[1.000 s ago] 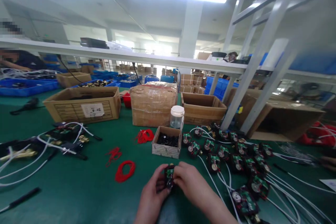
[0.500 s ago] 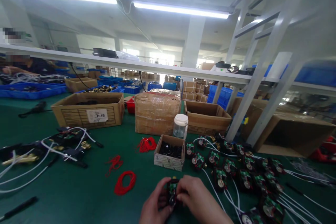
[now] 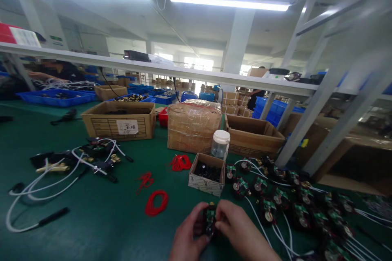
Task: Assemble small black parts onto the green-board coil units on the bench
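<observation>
A small black device with a green circuit board (image 3: pixel 210 219) is held upright near the bottom centre. My left hand (image 3: pixel 189 234) wraps round its left side, thumb low and fingers at the top. My right hand (image 3: pixel 234 224) pinches at its right edge; whatever small part lies between those fingertips is hidden. Just beyond the hands stands a small open carton (image 3: pixel 204 184) of black parts. To the right lie several similar black units with green boards (image 3: pixel 268 211) and white cables.
Red wire coils (image 3: pixel 157 202) lie left of the hands. Black and brass assemblies with white cables (image 3: pixel 94 167) are farther left. Behind are cardboard boxes (image 3: pixel 192 128), a lidded jar (image 3: pixel 219 144) and a metal shelf frame (image 3: pixel 318 118). A person sits at the far left.
The camera view has turned left, so the scene sits farther right. Both hands stay on the device, with nearly the same grip.
</observation>
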{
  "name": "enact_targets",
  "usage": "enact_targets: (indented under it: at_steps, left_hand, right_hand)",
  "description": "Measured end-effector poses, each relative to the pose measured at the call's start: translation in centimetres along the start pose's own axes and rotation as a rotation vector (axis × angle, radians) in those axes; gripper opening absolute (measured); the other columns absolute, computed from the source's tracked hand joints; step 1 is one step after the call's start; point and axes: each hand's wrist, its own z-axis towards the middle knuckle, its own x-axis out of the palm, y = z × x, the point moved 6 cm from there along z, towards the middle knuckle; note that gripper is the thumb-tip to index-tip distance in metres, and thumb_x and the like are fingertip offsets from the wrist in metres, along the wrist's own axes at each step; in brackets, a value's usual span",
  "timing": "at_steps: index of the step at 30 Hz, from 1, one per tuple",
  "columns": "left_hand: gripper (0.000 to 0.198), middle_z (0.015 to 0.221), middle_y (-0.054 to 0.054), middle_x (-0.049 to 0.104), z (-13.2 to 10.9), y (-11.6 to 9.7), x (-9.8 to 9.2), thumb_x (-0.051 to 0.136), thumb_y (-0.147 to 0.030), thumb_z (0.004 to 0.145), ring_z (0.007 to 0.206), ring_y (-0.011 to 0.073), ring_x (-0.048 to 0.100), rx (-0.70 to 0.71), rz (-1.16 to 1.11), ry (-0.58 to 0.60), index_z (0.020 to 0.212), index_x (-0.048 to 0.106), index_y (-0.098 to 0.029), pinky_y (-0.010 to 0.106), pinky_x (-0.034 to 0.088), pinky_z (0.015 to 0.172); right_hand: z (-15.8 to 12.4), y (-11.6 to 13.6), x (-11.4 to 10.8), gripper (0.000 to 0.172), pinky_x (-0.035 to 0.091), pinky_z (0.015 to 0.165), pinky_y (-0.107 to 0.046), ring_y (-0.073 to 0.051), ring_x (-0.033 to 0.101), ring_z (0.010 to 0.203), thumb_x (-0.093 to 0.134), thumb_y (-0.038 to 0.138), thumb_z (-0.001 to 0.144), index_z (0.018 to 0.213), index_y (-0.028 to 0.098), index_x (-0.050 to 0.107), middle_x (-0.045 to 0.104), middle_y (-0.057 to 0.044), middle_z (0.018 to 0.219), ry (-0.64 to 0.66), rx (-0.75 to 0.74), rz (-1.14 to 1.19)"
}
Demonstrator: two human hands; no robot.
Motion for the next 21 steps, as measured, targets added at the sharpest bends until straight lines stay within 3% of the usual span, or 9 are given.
enact_targets:
  at_steps: [4,9,11,13,15,17,21]
  left_hand:
    - [0.067,0.11,0.006,0.077,-0.1,-1.1,0.2,0.066,-0.014,0.063,0.096,0.0238,0.073,-0.055,0.014,0.001,0.129,0.063,-0.023,0.032,0.057,0.089]
    - [0.068,0.108,0.008,0.077,-0.2,-1.4,0.0,0.068,-0.019,0.062,0.097,0.0265,0.074,-0.1,0.003,0.002,0.129,0.061,-0.021,0.036,0.057,0.091]
    - [0.069,0.105,0.008,0.077,-0.3,-1.3,-0.1,0.07,-0.02,0.06,0.096,0.027,0.074,-0.11,0.008,0.002,0.129,0.06,-0.02,0.037,0.058,0.091]
    - [0.069,0.104,0.008,0.077,-0.4,-1.2,-0.3,0.071,-0.022,0.06,0.096,0.0272,0.074,-0.113,0.011,0.003,0.128,0.06,-0.021,0.037,0.057,0.091]
    - [0.069,0.103,0.008,0.077,-0.5,-1.2,-0.5,0.073,-0.024,0.06,0.096,0.0275,0.074,-0.124,0.004,0.009,0.128,0.059,-0.021,0.038,0.057,0.092]
    - [0.071,0.105,0.008,0.076,-0.7,-1.1,-0.7,0.075,-0.026,0.061,0.098,0.0279,0.074,-0.138,-0.004,0.014,0.129,0.057,-0.021,0.04,0.057,0.094]
    - [0.075,0.103,0.006,0.076,-0.5,-0.8,-0.4,0.078,-0.029,0.063,0.1,0.0276,0.075,-0.157,0.011,0.0,0.133,0.053,-0.021,0.04,0.057,0.097]
  right_hand:
    - [-0.4,0.1,0.0,0.024,0.037,0.066,-0.023,-0.014,0.057,0.074,0.059,-0.002,0.074,0.075,0.021,0.05,0.06,0.004,0.075,-0.019,0.021,0.1]
    - [-1.0,-0.7,-0.2,0.02,0.04,0.069,-0.024,-0.016,0.058,0.078,0.064,0.003,0.077,0.076,0.021,0.055,0.06,0.002,0.081,-0.15,0.022,0.128]
    - [-1.3,-1.7,-0.8,0.013,0.044,0.075,-0.026,-0.018,0.06,0.086,0.062,0.008,0.084,0.088,0.021,0.061,0.062,-0.002,0.093,-0.225,0.007,0.113]
    - [-1.8,-2.8,-1.3,0.023,0.045,0.088,-0.031,-0.022,0.06,0.102,0.057,0.009,0.089,0.108,0.02,0.063,0.063,-0.006,0.111,-0.265,0.017,-0.031]
    - [-2.3,-3.9,-1.1,0.035,0.041,0.097,-0.038,-0.028,0.056,0.116,0.051,0.005,0.09,0.119,0.02,0.063,0.062,-0.01,0.123,-0.212,0.094,-0.289]
    - [-3.2,-4.6,-0.6,0.038,0.04,0.096,-0.042,-0.031,0.057,0.115,0.05,0.001,0.086,0.117,0.017,0.065,0.064,-0.013,0.12,-0.117,0.191,-0.484]
    - [-5.2,-3.8,-0.1,0.031,0.043,0.093,-0.043,-0.033,0.064,0.104,0.054,0.002,0.081,0.108,0.011,0.069,0.069,-0.018,0.107,-0.058,0.276,-0.528]
